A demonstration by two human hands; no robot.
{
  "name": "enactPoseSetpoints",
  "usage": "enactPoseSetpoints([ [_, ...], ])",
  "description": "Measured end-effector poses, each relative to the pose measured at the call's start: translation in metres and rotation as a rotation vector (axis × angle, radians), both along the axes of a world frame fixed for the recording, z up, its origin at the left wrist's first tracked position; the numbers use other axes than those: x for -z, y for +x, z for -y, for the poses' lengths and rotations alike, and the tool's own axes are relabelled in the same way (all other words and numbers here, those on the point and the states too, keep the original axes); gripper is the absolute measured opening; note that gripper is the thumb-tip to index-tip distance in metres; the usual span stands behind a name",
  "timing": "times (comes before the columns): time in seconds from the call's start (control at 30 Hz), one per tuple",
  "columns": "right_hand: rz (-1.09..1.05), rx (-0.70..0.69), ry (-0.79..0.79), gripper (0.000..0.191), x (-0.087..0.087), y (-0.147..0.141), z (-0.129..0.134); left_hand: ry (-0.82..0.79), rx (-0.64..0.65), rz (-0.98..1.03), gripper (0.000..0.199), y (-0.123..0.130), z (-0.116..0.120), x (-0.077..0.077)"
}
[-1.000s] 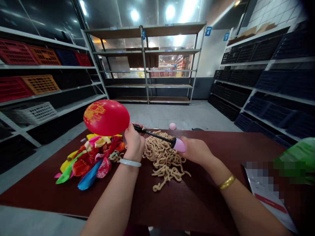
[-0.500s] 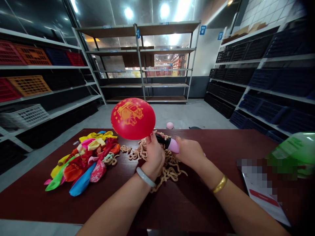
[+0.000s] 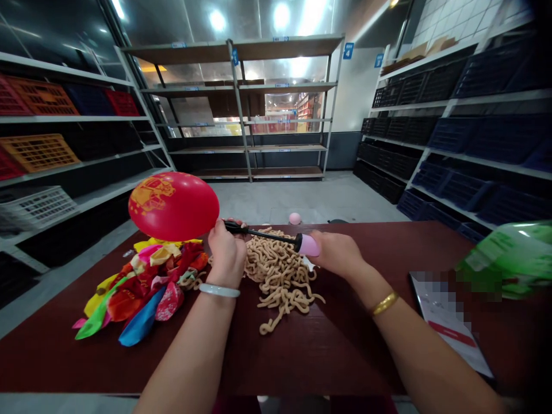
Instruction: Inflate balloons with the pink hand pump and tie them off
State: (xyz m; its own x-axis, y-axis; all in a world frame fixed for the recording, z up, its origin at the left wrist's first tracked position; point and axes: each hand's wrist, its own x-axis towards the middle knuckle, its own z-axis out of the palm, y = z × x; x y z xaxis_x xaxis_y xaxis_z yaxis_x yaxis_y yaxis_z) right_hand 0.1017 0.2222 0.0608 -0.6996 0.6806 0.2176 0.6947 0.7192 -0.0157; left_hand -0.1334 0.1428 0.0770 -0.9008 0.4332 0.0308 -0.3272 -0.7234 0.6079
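Observation:
A black and pink hand pump [image 3: 276,234] stretches between my two hands, its thin rod drawn out. My left hand [image 3: 226,250] is closed round the pump's black end, where the neck of an inflated red balloon [image 3: 175,207] with a gold print meets it. Closed on the pink end is my right hand [image 3: 338,252]. Beneath the pump lies a heap of tan, string-like curly pieces [image 3: 280,270]. Left of it is a pile of uninflated balloons [image 3: 146,282] in many colours.
The dark red table [image 3: 345,345] bears a tablet-like slab [image 3: 452,328] and a green plastic bag [image 3: 509,259] at the right. A pink ball-like thing [image 3: 295,218] shows beyond the far edge. Shelves [image 3: 245,89] with crates stand around.
My left hand has moved left with the red balloon, away from my right hand. The pump's rod now shows between them, and more of the tan heap is uncovered.

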Motion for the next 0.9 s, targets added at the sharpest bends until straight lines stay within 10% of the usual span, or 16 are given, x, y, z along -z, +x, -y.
enactPoseSetpoints([
  [0.57,-0.051,0.044,0.010,0.028,-0.004,-0.014,0.032,0.046,0.162,-0.057,0.016,0.098,-0.012,0.026],
  [0.9,-0.062,0.012,-0.040,0.032,0.003,-0.017,0.024,0.036,0.105,-0.062,0.015,0.057,-0.009,0.013],
])
